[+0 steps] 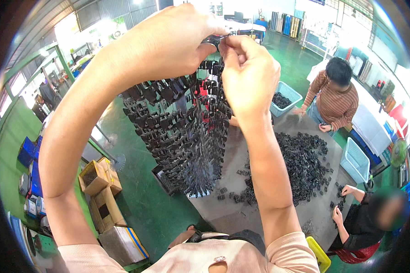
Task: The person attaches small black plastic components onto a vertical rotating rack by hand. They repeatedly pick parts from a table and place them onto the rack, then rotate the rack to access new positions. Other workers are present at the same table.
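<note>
Both my arms are raised at the top of the view. My left hand (182,43) bends inward, its thumb and fingers closed on a small black part (211,40). Against it, my right hand (251,75) pinches the same spot with thumb and forefinger; the exact grip is partly hidden by the fingers. Just below my hands hangs a tall rack of black clips (177,123), row upon row of small dark plastic pieces. Some red shows through between its rows.
A grey table (232,214) to the right bears a big heap of black pieces (300,168). Two people (335,95) work around it. Blue baskets (355,159) stand by its far and right sides, a yellow basket (319,255) near me. Cardboard boxes (105,204) sit at the left.
</note>
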`<state>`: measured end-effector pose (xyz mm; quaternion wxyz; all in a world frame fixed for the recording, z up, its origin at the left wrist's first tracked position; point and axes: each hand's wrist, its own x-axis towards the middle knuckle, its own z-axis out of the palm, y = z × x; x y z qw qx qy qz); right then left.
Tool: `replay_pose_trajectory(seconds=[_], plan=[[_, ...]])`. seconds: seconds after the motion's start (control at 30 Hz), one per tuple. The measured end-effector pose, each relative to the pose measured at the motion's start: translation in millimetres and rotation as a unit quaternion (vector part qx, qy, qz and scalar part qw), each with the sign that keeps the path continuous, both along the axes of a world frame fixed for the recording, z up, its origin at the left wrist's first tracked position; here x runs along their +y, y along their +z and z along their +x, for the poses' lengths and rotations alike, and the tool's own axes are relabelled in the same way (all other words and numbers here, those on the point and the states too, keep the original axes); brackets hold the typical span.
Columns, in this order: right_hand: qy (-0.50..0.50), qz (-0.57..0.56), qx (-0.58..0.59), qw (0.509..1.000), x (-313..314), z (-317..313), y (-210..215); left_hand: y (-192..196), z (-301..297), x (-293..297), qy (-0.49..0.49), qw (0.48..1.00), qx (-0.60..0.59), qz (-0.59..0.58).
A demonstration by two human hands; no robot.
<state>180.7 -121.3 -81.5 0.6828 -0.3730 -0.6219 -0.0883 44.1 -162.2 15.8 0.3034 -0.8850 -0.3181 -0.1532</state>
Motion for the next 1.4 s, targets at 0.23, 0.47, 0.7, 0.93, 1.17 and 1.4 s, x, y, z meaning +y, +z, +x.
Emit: replay_pose_trajectory(seconds=[0.23,0.47,0.7,0.93,1.17,1.4], plan=[[0.304,-0.120,0.127,0.936,0,37,-1,-5,-8,3,-0.043,0.998,-0.007,0.043],[0.087,-0.288,0.014,0.954,-10,137,-4,1,-30,4,-0.086,0.996,0.006,-0.010],[-0.033,-0.104,-0.110,0.988,-5,95,-9,1,-29,-3,-0.060,0.994,-0.056,-0.066],[-0.061,0.011,-0.075,0.995,-3,-4,3,2,-23,2,-0.036,0.999,0.011,0.008],[0.197,-0.161,0.093,0.963,-16,56,6,-4,-34,-2,-0.019,0.999,-0.018,0.029],[-0.137,-0.359,-0.167,0.908,-21,143,5,1,-54,-4,-0.084,0.996,-0.023,-0.016]])
